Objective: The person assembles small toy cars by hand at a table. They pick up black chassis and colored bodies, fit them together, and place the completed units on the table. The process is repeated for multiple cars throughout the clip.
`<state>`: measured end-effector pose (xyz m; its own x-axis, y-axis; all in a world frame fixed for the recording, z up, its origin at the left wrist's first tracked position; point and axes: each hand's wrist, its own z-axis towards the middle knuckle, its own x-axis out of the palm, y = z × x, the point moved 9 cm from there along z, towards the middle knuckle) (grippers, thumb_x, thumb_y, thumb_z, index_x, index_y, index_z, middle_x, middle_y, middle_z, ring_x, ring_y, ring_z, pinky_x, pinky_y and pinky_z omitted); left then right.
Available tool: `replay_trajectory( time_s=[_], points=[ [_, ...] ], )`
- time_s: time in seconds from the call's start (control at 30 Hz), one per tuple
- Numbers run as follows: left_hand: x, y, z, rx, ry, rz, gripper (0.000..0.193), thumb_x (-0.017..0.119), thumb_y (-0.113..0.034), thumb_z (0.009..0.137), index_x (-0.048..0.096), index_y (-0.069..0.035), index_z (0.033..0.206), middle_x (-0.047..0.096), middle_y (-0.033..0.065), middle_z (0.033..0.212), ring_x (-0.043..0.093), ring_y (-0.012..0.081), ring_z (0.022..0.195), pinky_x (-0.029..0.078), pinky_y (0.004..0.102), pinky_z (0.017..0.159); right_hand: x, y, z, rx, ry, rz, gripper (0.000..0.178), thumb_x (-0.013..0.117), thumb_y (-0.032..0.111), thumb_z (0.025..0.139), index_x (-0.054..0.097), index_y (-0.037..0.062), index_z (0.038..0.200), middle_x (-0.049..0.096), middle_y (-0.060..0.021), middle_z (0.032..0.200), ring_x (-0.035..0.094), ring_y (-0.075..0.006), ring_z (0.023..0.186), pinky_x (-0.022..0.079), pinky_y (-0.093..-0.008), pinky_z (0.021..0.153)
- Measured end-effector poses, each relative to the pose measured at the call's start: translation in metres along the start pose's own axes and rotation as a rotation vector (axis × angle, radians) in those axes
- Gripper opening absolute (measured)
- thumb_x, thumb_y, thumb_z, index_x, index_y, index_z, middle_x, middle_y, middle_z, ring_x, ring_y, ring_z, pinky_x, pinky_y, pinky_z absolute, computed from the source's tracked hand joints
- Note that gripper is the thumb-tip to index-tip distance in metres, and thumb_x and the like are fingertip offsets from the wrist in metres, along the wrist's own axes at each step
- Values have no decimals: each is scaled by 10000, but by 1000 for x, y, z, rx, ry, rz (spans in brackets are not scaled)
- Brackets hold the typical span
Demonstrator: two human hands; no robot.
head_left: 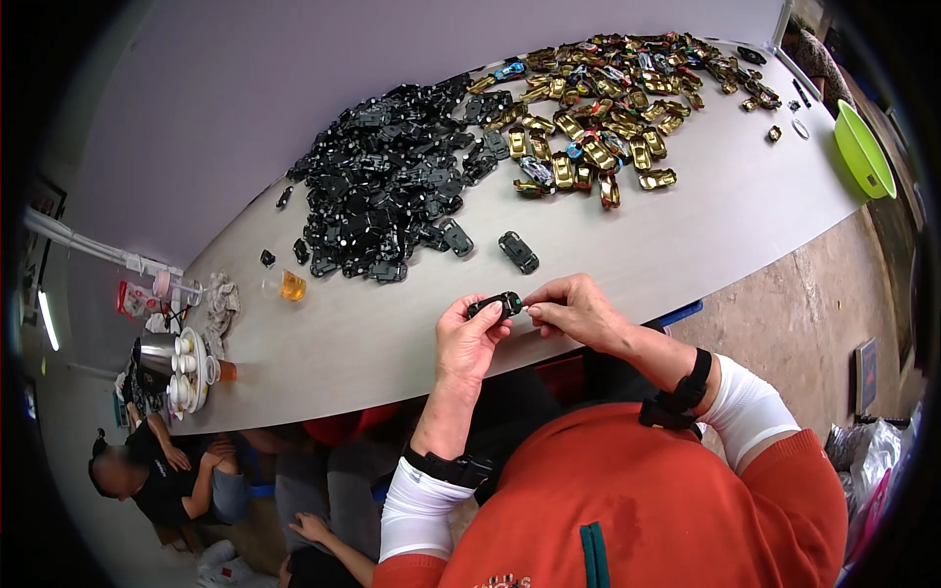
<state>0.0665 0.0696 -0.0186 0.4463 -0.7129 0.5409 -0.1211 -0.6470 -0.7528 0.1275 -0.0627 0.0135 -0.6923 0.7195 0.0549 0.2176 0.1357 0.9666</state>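
Over the table's near edge, my left hand [463,341] grips a black toy car base [509,302] between thumb and fingers. A small green spot shows on that part. My right hand [580,310] is close beside its right end, thumb and forefinger pinched together. Something tiny and pale shows at those fingertips, too small to name. Just beyond my hands lies a single black toy car base [519,252]. A large heap of black car bases [377,181] covers the table's far middle. To its right spreads a pile of toy cars [598,152], mostly gold, some blue or multicoloured.
At the right end stands a lime green basin [863,152]. Leftward are a cup of amber drink [292,285], a crumpled cloth [223,302] and a tray of cups [199,377]. A wall [245,98] borders the far side. A seated person [172,475] is at lower left.
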Motion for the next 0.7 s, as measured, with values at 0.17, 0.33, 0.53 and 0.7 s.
replay_trajectory(
  time_s=[0.17, 0.33, 0.53, 0.7],
  points=[
    [6, -4, -3, 50, 7, 65, 172, 612, 39, 778, 503, -12, 901, 601, 132, 798, 601, 189, 588, 517, 247, 520, -1, -1, 4, -27, -36, -28, 143, 567, 63, 826, 646, -44, 879, 598, -33, 637, 566, -66, 555, 440, -222, 483],
    [21, -17, -15, 203, -24, 203, 152, 617, 52, 774, 501, 10, 862, 594, 109, 769, 593, 147, 568, 502, 225, 499, -4, 1, 6, -107, -62, -128, 120, 572, 60, 820, 649, -31, 823, 583, -27, 603, 537, -65, 521, 433, -225, 471],
    [27, -25, -22, 317, -18, 272, 130, 605, 54, 784, 503, 17, 855, 596, 102, 746, 593, 137, 568, 501, 222, 492, -1, 9, 8, -148, 12, -176, 137, 554, 66, 836, 634, -30, 779, 577, -32, 599, 533, -85, 521, 435, -228, 483],
    [34, -2, -63, 38, 199, 608, 117, 589, 42, 777, 539, -1, 874, 587, 74, 676, 566, 111, 509, 457, 216, 422, -47, 6, 7, -34, -108, 3, 138, 499, 71, 874, 584, -23, 820, 580, -45, 666, 559, -109, 552, 450, -228, 512]
  ],
)
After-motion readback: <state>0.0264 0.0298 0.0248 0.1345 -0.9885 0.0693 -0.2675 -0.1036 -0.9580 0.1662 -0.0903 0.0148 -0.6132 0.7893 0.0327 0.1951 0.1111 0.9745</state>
